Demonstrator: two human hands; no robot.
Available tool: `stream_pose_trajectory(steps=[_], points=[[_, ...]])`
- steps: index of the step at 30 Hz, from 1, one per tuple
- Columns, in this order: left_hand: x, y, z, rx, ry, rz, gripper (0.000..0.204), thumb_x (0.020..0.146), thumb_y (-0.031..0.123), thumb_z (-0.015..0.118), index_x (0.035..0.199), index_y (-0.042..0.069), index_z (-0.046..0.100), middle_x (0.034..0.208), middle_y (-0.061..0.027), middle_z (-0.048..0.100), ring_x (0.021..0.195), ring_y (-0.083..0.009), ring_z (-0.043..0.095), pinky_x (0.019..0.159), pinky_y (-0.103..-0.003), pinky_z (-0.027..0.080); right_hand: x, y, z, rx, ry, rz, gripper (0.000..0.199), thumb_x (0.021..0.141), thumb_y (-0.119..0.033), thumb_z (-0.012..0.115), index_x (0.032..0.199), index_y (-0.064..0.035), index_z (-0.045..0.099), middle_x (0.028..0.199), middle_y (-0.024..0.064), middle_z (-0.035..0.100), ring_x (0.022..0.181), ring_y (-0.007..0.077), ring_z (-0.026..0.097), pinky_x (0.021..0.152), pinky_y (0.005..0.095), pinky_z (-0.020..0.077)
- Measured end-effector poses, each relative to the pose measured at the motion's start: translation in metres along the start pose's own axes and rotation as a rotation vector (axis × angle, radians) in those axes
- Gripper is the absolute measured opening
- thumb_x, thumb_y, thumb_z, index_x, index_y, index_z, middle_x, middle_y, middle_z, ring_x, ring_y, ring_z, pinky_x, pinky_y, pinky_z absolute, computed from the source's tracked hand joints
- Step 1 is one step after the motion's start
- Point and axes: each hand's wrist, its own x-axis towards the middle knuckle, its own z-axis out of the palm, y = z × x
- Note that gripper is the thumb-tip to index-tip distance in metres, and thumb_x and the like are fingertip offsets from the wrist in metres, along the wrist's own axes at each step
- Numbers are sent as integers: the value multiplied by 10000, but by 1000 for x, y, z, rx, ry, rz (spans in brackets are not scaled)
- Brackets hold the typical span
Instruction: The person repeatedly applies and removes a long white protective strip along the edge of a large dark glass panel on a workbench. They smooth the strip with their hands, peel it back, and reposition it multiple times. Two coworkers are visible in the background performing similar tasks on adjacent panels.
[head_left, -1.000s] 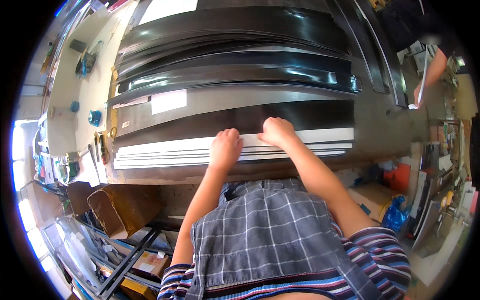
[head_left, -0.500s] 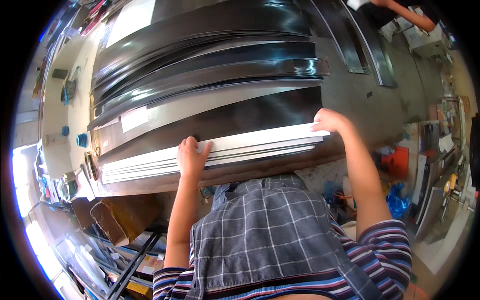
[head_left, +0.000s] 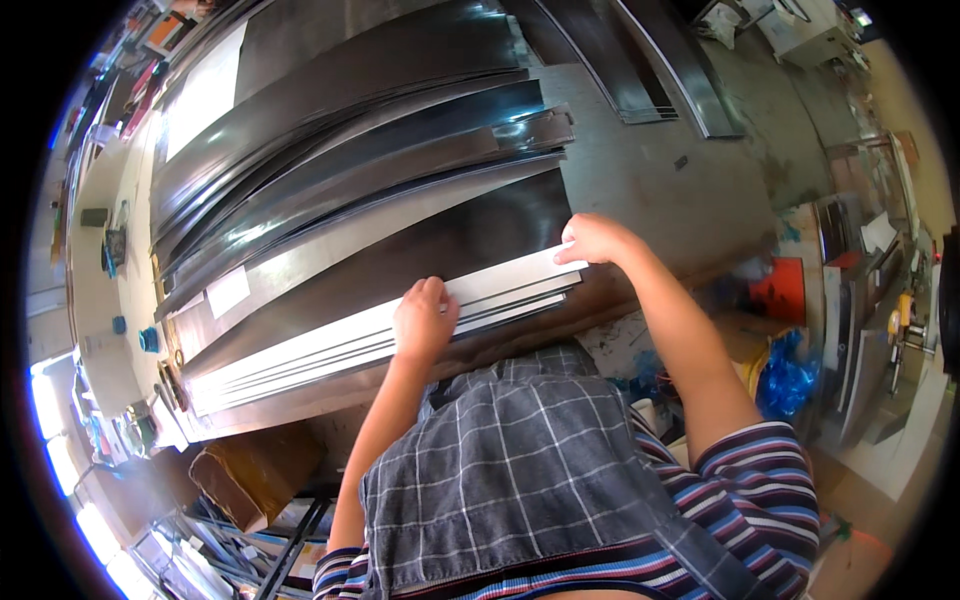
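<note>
Lying at the near edge of the workbench (head_left: 650, 170): a stack of long pale metal strips (head_left: 330, 350), running from lower left up to the right. Now gripping the top strip's right end with the right hand (head_left: 592, 240), fingers pinched closed on the corner, having slid outward from beside the other hand a second ago. Pressing down mid-stack with the left hand (head_left: 424, 318), fingers curled flat over the strips' near edge (holding nothing loose, only bearing on them), about where it was half a second ago. Judging from that spread, getting a wider purchase on the top strip, likely for lifting or squaring it. Lying behind, fanned across the bench: dark curved metal sheets (head_left: 350, 150). Sitting on the floor at lower left: a brown cardboard box (head_left: 245, 480), contents not showing. Slumping at the right: a blue plastic bag (head_left: 790, 375), contents impossible to make out.
</note>
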Motion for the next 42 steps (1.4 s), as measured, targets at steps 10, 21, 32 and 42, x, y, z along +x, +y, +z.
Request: stream_pose_trajectory(steps=[10,21,32,42], points=[[7,37,-2,120,-67,-109,429,738,414,727,686,65,481,708,-110,556,718,-334,580,613,-445,456,-37,33,1,-161,351,234,516,632,-502,759,771,-10,687,823,177,669,775,334,648,692,414,509],[161,3,-90,734,-24,100,107,808,141,606,894,83,633,936,-92,655,910,-278,645,745,-378,542,-11,-159,26,42,930,-861,400,811,-65,610,1203,-48,536,1147,159,571,1067,332,552,921,423,445],[186,22,-138,632,-59,-15,190,842,193,550,938,132,702,1042,-92,677,974,-303,651,783,-375,536,40,-217,-31,42,1025,-822,325,774,-32,555,1098,-44,552,1099,131,554,984,324,551,821,435,465],[129,117,-114,-49,283,757,398,643,4,631,1037,50,595,1032,-122,585,926,-337,549,813,-410,455,114,-184,-73,-381,946,-216,198,856,-201,546,964,-73,651,1064,109,585,1064,269,551,835,423,466]])
